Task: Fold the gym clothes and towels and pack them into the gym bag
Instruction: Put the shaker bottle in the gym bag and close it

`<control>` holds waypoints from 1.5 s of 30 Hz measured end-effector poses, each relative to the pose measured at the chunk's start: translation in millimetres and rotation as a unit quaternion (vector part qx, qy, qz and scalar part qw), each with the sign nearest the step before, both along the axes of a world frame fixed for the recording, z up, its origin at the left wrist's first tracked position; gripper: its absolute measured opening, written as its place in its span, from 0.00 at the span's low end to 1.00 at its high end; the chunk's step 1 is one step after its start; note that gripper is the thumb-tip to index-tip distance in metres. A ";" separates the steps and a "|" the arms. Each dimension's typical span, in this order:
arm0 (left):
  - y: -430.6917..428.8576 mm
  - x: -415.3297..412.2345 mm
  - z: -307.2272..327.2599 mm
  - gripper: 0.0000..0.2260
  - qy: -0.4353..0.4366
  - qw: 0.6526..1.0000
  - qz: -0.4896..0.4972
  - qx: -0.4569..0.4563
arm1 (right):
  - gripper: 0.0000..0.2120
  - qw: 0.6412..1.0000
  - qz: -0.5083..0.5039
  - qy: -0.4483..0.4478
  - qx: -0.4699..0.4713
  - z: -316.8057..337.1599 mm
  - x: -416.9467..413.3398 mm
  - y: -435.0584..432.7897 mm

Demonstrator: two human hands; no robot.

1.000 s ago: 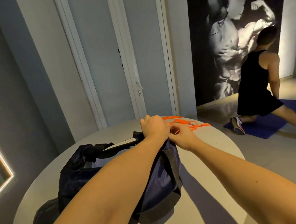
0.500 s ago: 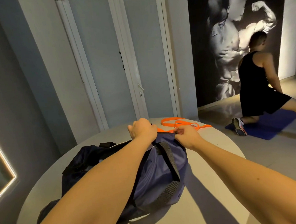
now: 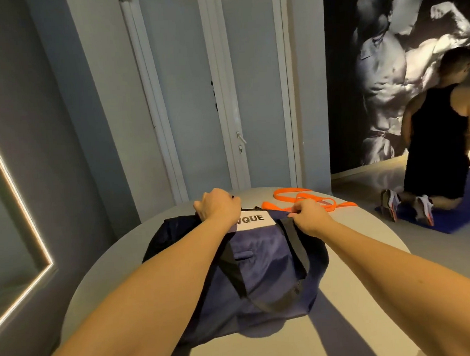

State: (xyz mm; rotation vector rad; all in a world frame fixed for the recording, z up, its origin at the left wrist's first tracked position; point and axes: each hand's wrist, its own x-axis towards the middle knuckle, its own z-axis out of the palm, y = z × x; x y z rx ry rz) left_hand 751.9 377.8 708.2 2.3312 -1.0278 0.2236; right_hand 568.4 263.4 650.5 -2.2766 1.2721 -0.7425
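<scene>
table point(image 3: 264, 350): round, grey; carries the bag.
bag point(image 3: 260, 263): navy, lies on its side mid-table, slumped and creased. Thin soft fabric, probably light and floppy; it will sag if lifted by one corner.
strap point(image 3: 234, 270): black webbing looped over the near face. Likely the firmest place to lift from.
clothes, towels: none in view outside the bag; contents can't be seen.
left hand point(image 3: 219, 206): fingers curled over the bag's far top edge and gripping it; fingertips hidden.
right hand point(image 3: 309, 214): thumb and fingers pinch the top edge further right; zipper pull or fabric, can't tell.
label point(image 3: 253, 220): white patch between the hands.
band point(image 3: 292, 195): orange, just beyond the bag.
door point(image 3: 256, 95): closed, behind the table.
person point(image 3: 436, 140): kneels on a mat point(image 3: 462, 217), far right.
</scene>
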 end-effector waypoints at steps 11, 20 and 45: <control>31.9 12.8 4.8 0.19 0.017 0.999 -0.043 0.010 | 0.09 0.985 0.111 0.060 -0.115 28.4 54.5 59.7; 54.3 39.8 9.5 0.18 0.031 0.998 -0.054 -0.005 | 0.18 0.980 0.129 0.095 -0.119 45.1 87.7 83.1; 136.3 131.5 -22.3 0.18 0.178 0.962 -0.006 -0.206 | 0.11 0.976 0.051 0.120 -0.177 38.7 140.3 158.7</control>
